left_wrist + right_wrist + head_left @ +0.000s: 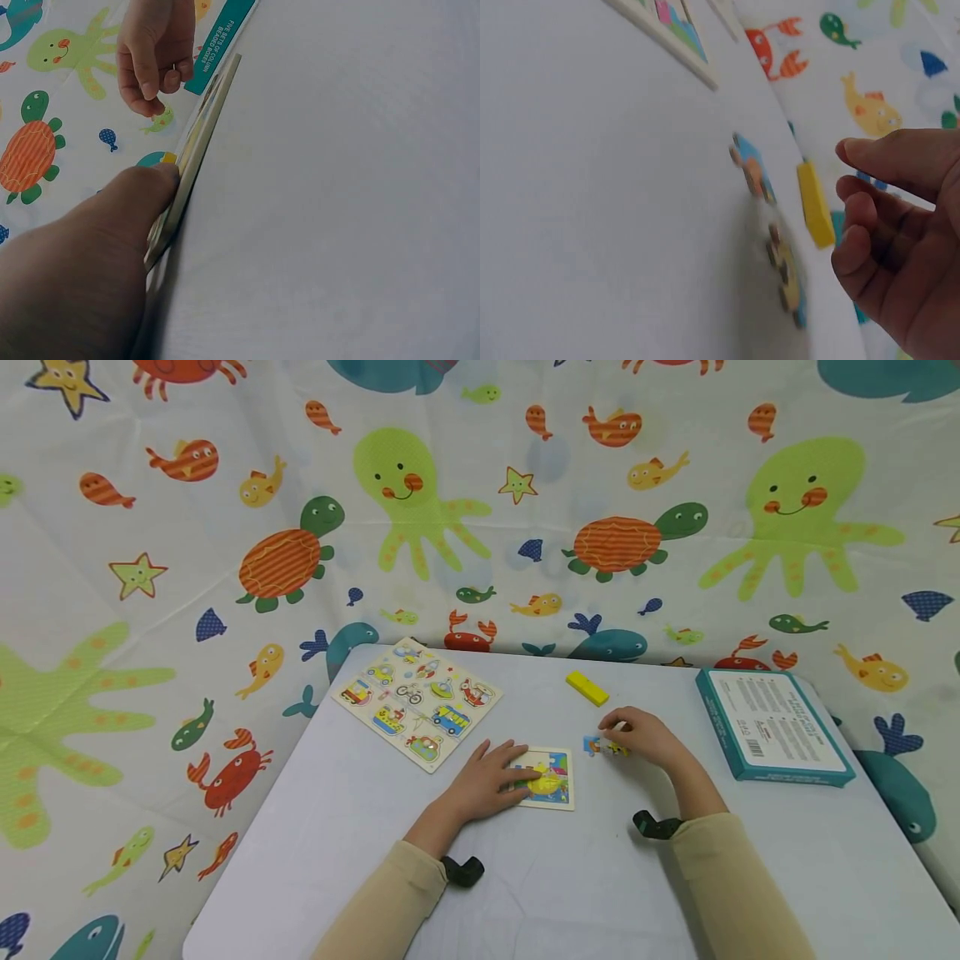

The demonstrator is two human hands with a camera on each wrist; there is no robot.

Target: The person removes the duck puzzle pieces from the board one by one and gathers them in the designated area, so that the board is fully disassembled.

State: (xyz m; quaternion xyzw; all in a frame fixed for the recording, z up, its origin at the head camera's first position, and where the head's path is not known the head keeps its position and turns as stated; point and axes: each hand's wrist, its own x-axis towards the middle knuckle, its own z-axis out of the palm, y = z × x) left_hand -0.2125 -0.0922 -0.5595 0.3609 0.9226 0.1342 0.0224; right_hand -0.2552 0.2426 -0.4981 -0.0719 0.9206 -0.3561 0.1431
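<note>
My left hand (483, 781) rests with spread fingers on the left part of a small framed jigsaw puzzle (567, 781), which has a yellow shape in its picture. In the left wrist view the thumb (139, 196) lies along the edge of the puzzle board (196, 161). My right hand (641, 739) hovers over two loose jigsaw pieces, a blue and orange one (754, 169) and a yellow one (786, 276). Its fingers bend loosely, and a gap shows between thumb and forefinger with nothing in it. Both pieces lie on the white table to the right of the puzzle.
A larger vehicle-picture board (408, 703) lies at the back left. Behind the pieces is a yellow block (587, 688). A teal and white box (780, 727) sits at the right on the white table (555, 893). A sea-animal cloth (510, 568) hangs behind.
</note>
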